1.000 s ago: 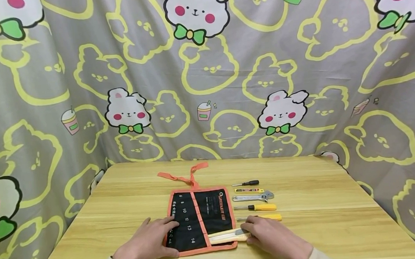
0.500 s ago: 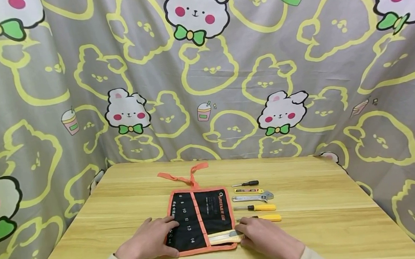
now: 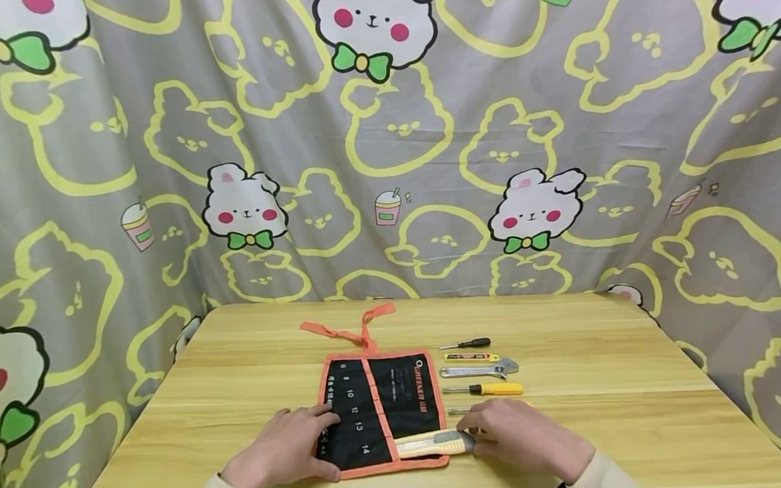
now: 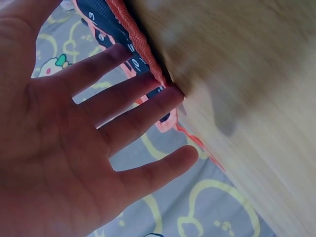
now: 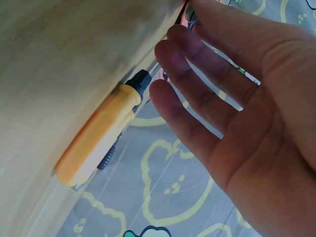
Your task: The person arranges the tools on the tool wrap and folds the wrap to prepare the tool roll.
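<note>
A black tool pouch [image 3: 351, 433] with orange edging and printed size numbers lies flat on the table. My left hand [image 3: 286, 448] rests on its left edge, fingers spread and fairly straight; the left wrist view shows the palm [image 4: 59, 143] and fingertips at the orange border. A pale yellow utility knife [image 3: 425, 445] with a grey end lies across the lower right part of the pouch, its left end by the orange middle strip. My right hand [image 3: 519, 434] is at the knife's grey end, fingertips close to or touching it, fingers loosely bent.
Right of the pouch lie a black screwdriver [image 3: 472, 343], a small yellow packet [image 3: 470, 358], an adjustable wrench [image 3: 478, 369] and a yellow-handled screwdriver [image 3: 501, 389]. Another yellow screwdriver [image 5: 98, 133] is partly under my right hand. Orange ties [image 3: 352, 332] trail behind the pouch.
The utility knife first slid slightly left. My right hand has since drawn back to the right, uncovering the knife's grey end. My left hand stays on the pouch.
</note>
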Motion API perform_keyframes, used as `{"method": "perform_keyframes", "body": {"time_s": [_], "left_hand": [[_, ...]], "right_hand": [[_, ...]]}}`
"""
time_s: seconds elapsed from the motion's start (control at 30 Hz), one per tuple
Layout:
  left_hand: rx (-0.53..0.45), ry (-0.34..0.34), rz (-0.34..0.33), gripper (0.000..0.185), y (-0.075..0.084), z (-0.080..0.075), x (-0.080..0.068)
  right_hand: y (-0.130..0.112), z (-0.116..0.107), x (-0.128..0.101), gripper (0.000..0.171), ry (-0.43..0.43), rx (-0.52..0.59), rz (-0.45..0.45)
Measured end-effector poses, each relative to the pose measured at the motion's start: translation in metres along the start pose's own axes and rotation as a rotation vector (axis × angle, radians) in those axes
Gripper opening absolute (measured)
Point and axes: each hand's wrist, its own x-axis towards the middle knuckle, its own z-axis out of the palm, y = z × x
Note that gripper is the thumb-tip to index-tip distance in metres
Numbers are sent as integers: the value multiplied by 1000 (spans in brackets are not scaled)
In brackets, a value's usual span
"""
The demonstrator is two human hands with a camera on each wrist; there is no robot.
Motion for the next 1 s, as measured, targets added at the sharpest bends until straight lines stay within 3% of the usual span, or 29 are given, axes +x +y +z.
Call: {"method": "perform_keyframes", "body": {"time_s": [0.4,1.0], "left_hand": [[8,22,15,79,1,0,0],[-9,19,4,79,1,0,-3]], "right_hand": [[11,4,2,12,-27,126,15],[7,8,5,12,-37,115,16]]}}
